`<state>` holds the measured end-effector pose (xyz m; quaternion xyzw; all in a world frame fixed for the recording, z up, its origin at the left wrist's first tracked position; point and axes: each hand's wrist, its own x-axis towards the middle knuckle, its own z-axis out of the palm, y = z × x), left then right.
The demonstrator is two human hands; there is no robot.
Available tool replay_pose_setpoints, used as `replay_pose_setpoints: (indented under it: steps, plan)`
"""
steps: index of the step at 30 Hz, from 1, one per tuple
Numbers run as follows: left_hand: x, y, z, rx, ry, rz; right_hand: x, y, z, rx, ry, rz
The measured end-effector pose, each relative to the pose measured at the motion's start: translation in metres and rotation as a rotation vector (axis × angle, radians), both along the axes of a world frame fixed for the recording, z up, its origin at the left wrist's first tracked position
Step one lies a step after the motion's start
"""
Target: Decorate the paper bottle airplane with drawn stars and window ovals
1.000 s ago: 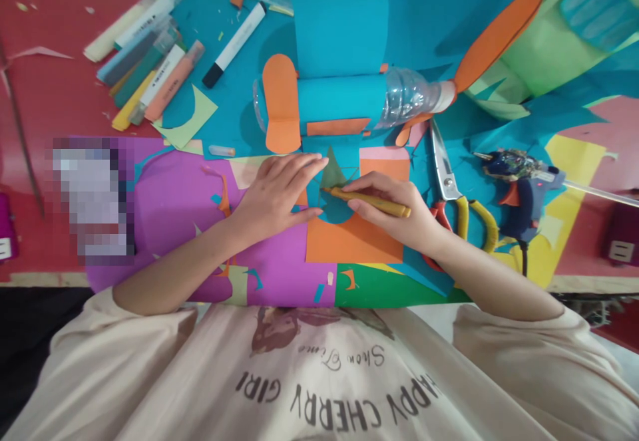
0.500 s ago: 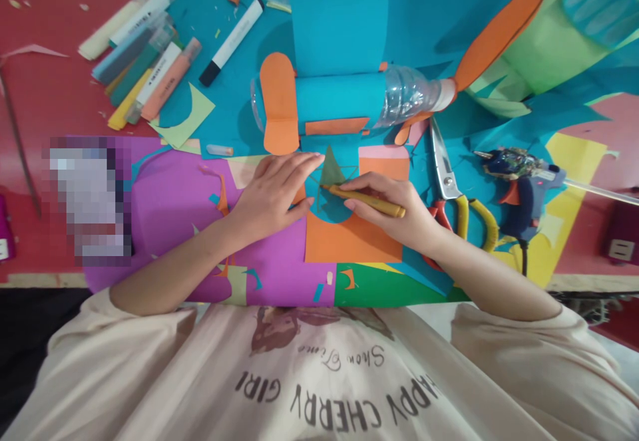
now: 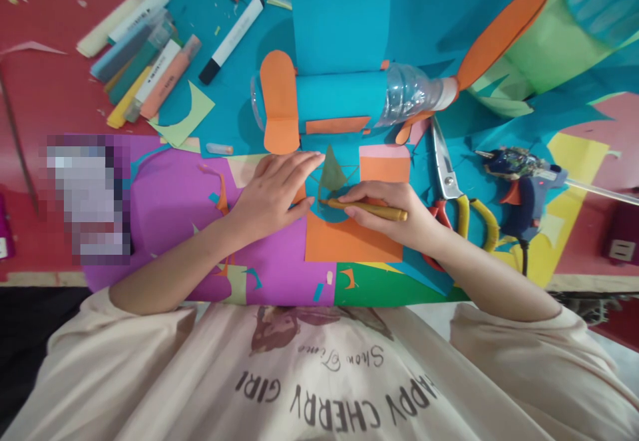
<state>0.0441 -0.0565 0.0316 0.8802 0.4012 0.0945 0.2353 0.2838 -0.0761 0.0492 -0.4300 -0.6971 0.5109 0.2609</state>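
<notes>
The right hand [image 3: 382,208] grasps an ochre marker [image 3: 372,209] between thumb and fingers, its tip at a blue paper piece [image 3: 335,215] with a rounded near end. On that piece an olive-green triangle [image 3: 331,173] is coloured in, pointing to the far side, just beyond the marker tip. The left hand [image 3: 282,191] lies palm down with its grip released — fingers stretched out, fingertips at the left edge of the blue paper piece.

An orange sheet [image 3: 354,245] shows at the near side of the blue paper piece. On the far side a clear bottle [image 3: 405,98], wrapped in blue paper, lies on its side with its neck to the right; an orange paper strip [image 3: 280,102] crosses its left end. To the right of the right hand are scissors [image 3: 448,178], handles near, and then a glue gun [image 3: 524,198]. Several markers [image 3: 142,62] lie together far left on the red counter [image 3: 40,95] and blue paper.
</notes>
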Motion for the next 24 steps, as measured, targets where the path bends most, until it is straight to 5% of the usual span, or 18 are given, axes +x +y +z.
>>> replay_pose_setpoints:
  steps: [11,18,24]
  plan:
    - [-0.0007,-0.0001,-0.0012,0.013,-0.015,-0.010,0.0010,0.0009,0.0016,0.005,0.056,0.063]
    - [-0.0022,-0.0001,-0.0034,0.038,-0.020,-0.021,0.0000,-0.0001,0.0001,-0.035,0.061,-0.129]
    - [-0.0031,-0.0005,-0.0063,0.083,-0.036,-0.031,-0.0012,-0.0004,-0.0019,0.020,0.032,-0.130]
